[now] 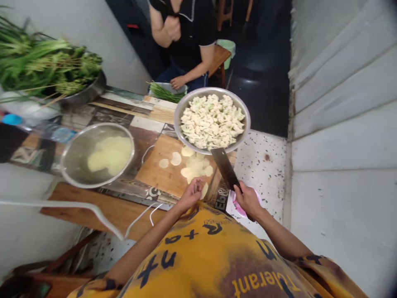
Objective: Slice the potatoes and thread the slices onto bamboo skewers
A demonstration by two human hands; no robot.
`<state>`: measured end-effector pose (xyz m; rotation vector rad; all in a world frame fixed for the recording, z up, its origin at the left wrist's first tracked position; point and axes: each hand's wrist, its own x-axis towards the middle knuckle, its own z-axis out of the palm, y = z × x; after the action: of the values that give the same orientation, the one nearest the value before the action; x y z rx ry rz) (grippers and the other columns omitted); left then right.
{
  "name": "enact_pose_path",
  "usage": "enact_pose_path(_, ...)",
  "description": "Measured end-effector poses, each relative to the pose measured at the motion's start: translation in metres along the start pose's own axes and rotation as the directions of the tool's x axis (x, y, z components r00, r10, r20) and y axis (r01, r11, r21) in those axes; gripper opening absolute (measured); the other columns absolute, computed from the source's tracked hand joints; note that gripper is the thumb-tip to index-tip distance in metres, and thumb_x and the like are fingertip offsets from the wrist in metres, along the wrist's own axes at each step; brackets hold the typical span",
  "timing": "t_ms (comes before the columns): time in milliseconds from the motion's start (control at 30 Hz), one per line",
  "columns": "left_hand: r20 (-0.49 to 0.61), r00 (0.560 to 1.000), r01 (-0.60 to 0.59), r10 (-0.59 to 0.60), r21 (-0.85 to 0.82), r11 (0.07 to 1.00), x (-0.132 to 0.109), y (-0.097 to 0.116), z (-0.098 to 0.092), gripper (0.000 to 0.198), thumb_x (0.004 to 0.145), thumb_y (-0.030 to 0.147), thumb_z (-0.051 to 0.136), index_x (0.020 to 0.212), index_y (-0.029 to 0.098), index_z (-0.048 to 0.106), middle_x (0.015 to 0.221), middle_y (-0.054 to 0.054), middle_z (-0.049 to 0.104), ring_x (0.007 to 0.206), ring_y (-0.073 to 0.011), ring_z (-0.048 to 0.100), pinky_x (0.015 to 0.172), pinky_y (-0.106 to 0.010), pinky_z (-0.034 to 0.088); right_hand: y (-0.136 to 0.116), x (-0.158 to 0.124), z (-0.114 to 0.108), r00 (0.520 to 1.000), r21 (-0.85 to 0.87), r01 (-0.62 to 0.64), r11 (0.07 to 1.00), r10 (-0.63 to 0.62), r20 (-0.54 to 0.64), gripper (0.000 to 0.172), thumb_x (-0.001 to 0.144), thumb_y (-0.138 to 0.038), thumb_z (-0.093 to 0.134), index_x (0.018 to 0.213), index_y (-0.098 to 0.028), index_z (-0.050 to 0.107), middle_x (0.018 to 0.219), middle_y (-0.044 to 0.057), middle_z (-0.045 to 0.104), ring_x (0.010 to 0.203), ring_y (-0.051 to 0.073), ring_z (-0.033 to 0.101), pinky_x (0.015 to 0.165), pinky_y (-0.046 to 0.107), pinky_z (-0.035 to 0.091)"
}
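Note:
In my right hand (248, 201) is a dark cleaver (226, 169), gripped by its handle. Its blade points up and left, its tip by the rim of the cauliflower basin. My left hand (192, 193) has its fingers curled at the near edge of the wooden cutting board (155, 169); whatever they hold is hidden. Beside those fingers is a pale slice (204, 190), and several more thin slices (195, 167), apparently potato, lie loosely overlapping on the board. To the left stands a metal basin (72, 165) with pale yellow slices (111, 155) in it.
A metal basin (246, 120) heaped with cauliflower florets (214, 120) stands behind the board. Leafy greens (56, 62) fill a pan at the far left, near a plastic bottle (56, 132). Across the table sits another person (192, 37) with green stalks (166, 92). A wall (335, 124) rises at right.

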<state>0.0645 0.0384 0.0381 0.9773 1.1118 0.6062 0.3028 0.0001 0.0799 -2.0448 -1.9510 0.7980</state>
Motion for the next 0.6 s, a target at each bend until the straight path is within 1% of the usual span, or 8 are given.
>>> enact_pose_path(67, 0.227, 0.968, 0.09, -0.108, 0.086, 0.992, 0.006, -0.004, 0.028, 0.034, 0.066, 0.019, 0.047, 0.1, 0.018, 0.05, 0.064, 0.006, 0.044, 0.049, -0.006, 0.038, 0.047, -0.017, 0.031, 0.023, -0.016, -0.006, 0.99, 0.034, -0.101, 0.994, 0.104, -0.092, 0.034, 0.09, -0.037, 0.03, 0.096, -0.015, 0.055, 0.054, 0.001, 0.059, 0.049, 0.016, 0.055, 0.05, 0.024, 0.036)
enact_pose_path(133, 0.455, 0.845, 0.195, -0.281, 0.227, 0.954, 0.01, -0.008, 0.06, 0.022, 0.072, 0.022, 0.043, 0.089, 0.015, 0.055, 0.058, 0.005, 0.043, 0.045, -0.0062, 0.036, 0.045, -0.018, 0.031, 0.045, -0.036, -0.011, 0.961, 0.093, -0.21, 0.973, 0.223, -0.162, 0.033, 0.089, -0.039, 0.032, 0.094, -0.016, 0.056, 0.052, 0.001, 0.058, 0.047, 0.016, 0.054, 0.048, 0.024, 0.036)
enact_pose_path(167, 0.519, 0.783, 0.198, -0.342, 0.314, 0.929, 0.011, -0.009, 0.075, 0.022, 0.074, 0.023, 0.04, 0.085, 0.015, 0.057, 0.057, 0.004, 0.045, 0.045, -0.007, 0.038, 0.045, -0.019, 0.032, 0.056, -0.046, -0.013, 0.94, 0.132, -0.262, 0.956, 0.284, -0.189, 0.033, 0.088, -0.039, 0.033, 0.093, -0.016, 0.056, 0.051, 0.001, 0.058, 0.046, 0.016, 0.054, 0.047, 0.023, 0.036)
enact_pose_path(200, 0.545, 0.753, 0.149, -0.368, 0.404, 0.902, 0.012, -0.011, 0.089, 0.022, 0.075, 0.023, 0.039, 0.084, 0.015, 0.058, 0.059, 0.002, 0.048, 0.048, -0.0083, 0.042, 0.047, -0.02, 0.034, 0.065, -0.058, -0.015, 0.915, 0.173, -0.312, 0.934, 0.345, -0.21, 0.033, 0.088, -0.04, 0.034, 0.093, -0.016, 0.055, 0.051, 0.001, 0.058, 0.046, 0.016, 0.054, 0.047, 0.023, 0.037)
enact_pose_path(267, 0.501, 0.815, -0.073, -0.291, 0.587, 0.806, 0.012, -0.013, 0.108, 0.023, 0.076, 0.022, 0.041, 0.089, 0.017, 0.059, 0.071, -0.001, 0.057, 0.062, -0.0128, 0.052, 0.058, -0.024, 0.041, 0.083, -0.081, -0.016, 0.856, 0.253, -0.402, 0.88, 0.459, -0.236, 0.033, 0.087, -0.041, 0.034, 0.092, -0.016, 0.055, 0.05, 0.001, 0.058, 0.045, 0.015, 0.053, 0.047, 0.023, 0.037)
enact_pose_path(367, 0.385, 0.922, -0.339, -0.037, 0.85, 0.404, 0.017, -0.018, 0.109, 0.031, 0.078, 0.031, 0.05, 0.105, 0.017, 0.056, 0.091, -0.009, 0.061, 0.089, -0.0228, 0.056, 0.078, -0.033, 0.041, 0.104, -0.112, -0.012, 0.76, 0.362, -0.514, 0.778, 0.609, -0.228, 0.035, 0.086, -0.045, 0.035, 0.089, -0.016, 0.054, 0.047, 0.0, 0.055, 0.041, 0.015, 0.052, 0.045, 0.024, 0.038)
enact_pose_path(467, 0.306, 0.95, -0.31, 0.063, 0.949, 0.057, 0.027, -0.026, 0.085, 0.045, 0.083, 0.039, 0.046, 0.118, 0.01, 0.047, 0.1, -0.015, 0.058, 0.095, -0.0264, 0.053, 0.082, -0.036, 0.04, 0.119, -0.132, -0.001, 0.692, 0.457, -0.573, 0.681, 0.7, -0.176, 0.034, 0.084, -0.047, 0.037, 0.085, -0.017, 0.053, 0.044, -0.001, 0.054, 0.039, 0.016, 0.052, 0.044, 0.025, 0.039)
enact_pose_path(600, 0.366, 0.931, -0.361, 0.019, 0.925, -0.119, 0.034, -0.035, 0.052, 0.053, 0.083, 0.046, 0.047, 0.123, 0.012, 0.044, 0.097, -0.012, 0.056, 0.094, -0.0255, 0.051, 0.081, -0.035, 0.04, 0.128, -0.137, 0.014, 0.666, 0.514, -0.598, 0.614, 0.738, -0.107, 0.033, 0.084, -0.045, 0.037, 0.087, -0.016, 0.052, 0.043, -0.001, 0.054, 0.038, 0.016, 0.053, 0.044, 0.025, 0.04)
